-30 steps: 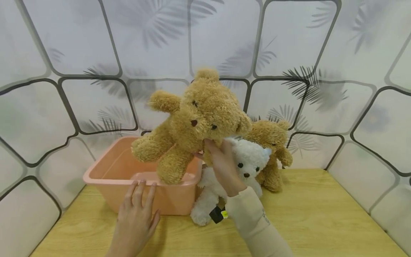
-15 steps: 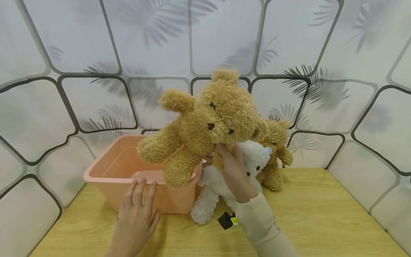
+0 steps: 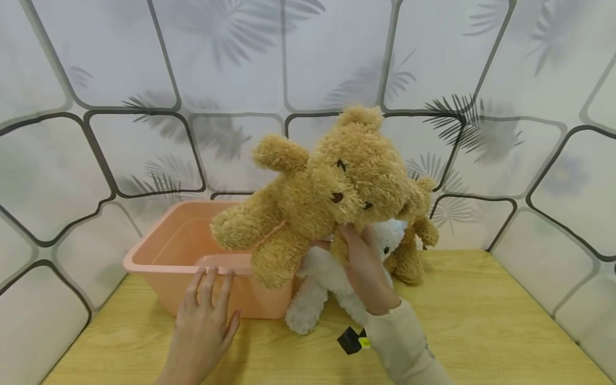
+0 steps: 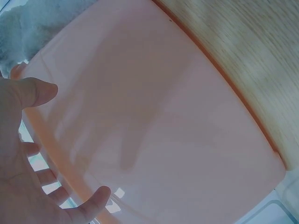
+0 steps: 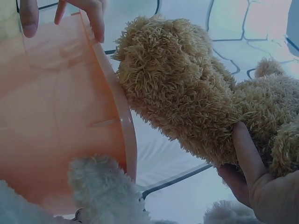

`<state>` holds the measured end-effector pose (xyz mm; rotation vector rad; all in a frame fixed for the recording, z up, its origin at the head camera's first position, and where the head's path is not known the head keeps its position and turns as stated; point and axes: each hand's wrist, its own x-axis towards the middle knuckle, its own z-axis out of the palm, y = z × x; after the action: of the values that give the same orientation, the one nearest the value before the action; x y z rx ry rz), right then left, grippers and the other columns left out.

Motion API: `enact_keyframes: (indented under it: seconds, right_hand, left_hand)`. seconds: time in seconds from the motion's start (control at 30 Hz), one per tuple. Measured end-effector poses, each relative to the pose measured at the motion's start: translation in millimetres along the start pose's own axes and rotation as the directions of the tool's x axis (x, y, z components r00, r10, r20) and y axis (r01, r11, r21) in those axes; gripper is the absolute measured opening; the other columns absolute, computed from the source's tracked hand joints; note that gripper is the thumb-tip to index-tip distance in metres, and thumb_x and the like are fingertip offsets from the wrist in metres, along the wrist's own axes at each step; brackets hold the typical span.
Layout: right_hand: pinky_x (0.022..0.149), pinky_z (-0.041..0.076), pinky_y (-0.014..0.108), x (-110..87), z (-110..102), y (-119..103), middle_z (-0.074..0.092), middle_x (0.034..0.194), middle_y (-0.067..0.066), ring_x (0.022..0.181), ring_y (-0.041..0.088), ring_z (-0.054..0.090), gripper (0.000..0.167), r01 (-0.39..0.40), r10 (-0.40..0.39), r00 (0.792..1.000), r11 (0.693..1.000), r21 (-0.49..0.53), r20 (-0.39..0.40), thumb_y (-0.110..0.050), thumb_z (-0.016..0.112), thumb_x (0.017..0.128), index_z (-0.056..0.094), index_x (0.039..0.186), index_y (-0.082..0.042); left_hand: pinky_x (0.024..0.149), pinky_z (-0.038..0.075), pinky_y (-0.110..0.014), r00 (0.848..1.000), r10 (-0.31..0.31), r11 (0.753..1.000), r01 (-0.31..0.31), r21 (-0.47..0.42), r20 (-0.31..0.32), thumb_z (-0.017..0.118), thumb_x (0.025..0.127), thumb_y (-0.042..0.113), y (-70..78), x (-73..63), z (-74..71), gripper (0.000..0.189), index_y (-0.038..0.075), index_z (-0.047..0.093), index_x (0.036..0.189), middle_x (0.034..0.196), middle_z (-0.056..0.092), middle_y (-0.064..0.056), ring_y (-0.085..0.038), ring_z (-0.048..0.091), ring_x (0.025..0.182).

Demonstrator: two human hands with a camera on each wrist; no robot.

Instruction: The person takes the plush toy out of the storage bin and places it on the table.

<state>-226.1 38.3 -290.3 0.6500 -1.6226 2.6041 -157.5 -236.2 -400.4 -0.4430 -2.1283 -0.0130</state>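
A golden-brown teddy bear (image 3: 300, 200) hangs tilted in the air, its legs over the right part of a pink plastic tub (image 3: 262, 299). My right hand (image 3: 368, 270) grips the bear by its lower arm and side; in the right wrist view, thumb and fingers press into the brown plush (image 5: 182, 88). My left hand (image 3: 199, 323) rests with fairly straight fingers on the tub's front rim. From the left wrist, the fingers reach over the rim while the thumb (image 4: 42, 92) lies apart from them. A white teddy bear (image 3: 305, 302) sits right of the tub, partly hidden by my right hand and the held bear.
Behind the white bear sits another brown teddy bear (image 3: 409, 262), mostly covered by the held one. A small black piece (image 3: 349, 340) with a yellow mark lies near my right sleeve. Everything stands on a wooden table (image 3: 491, 321), with patterned curtain (image 3: 240, 64) behind and at the sides.
My right hand has moved rightward with the held brown bear, covering more of the white bear and the brown one behind. The black piece has shifted right. My left hand stays on the rim.
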Motion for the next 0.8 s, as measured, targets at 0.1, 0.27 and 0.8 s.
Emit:
enact_keyframes:
  seconds: [0.1, 0.27, 0.8]
  right_hand:
    - [0.093, 0.055, 0.044, -0.7, 1.0, -0.1, 0.063, 0.119, 0.003, 0.105, 0.02, 0.059, 0.017, 0.021, -0.021, 1.0, 1.0, 0.01, -0.002, -0.014, 0.047, 0.108, 0.062, 0.116, -0.012]
    - [0.098, 0.053, 0.046, -7.8, -3.8, -0.9, 0.066, 0.12, 0.004, 0.107, 0.021, 0.063, 0.018, 0.014, -0.014, 1.0, 1.0, 0.028, 0.001, -0.018, 0.051, 0.108, 0.064, 0.116, -0.01]
    - [0.087, 0.041, 0.032, -28.8, -39.0, 10.7, 0.047, 0.103, -0.007, 0.084, 0.007, 0.047, 0.021, -0.119, 0.112, 0.976, 0.992, -0.027, -0.186, -0.023, 0.047, 0.109, 0.036, 0.128, -0.022]
  left_hand:
    - [0.072, 0.053, -0.065, 1.0, 0.006, 1.0, -0.006, -0.01, 0.003, 0.02, 0.108, 0.044, -5.5, 1.6, 1.5, 0.065, -0.005, 0.046, 0.141, 0.132, 0.046, -0.038, -0.059, 0.046, 0.119]
    - [0.07, 0.053, -0.065, 1.0, 0.002, 1.0, -0.002, -0.009, -0.001, 0.02, 0.108, 0.044, -5.1, 1.2, 1.6, 0.065, -0.005, 0.047, 0.141, 0.133, 0.046, -0.038, -0.059, 0.045, 0.12]
    - [0.07, 0.053, -0.064, 1.0, 0.006, 1.0, -0.006, -0.024, 0.005, 0.021, 0.108, 0.044, -5.2, 0.8, 1.7, 0.065, -0.006, 0.046, 0.14, 0.134, 0.045, -0.038, -0.059, 0.044, 0.12]
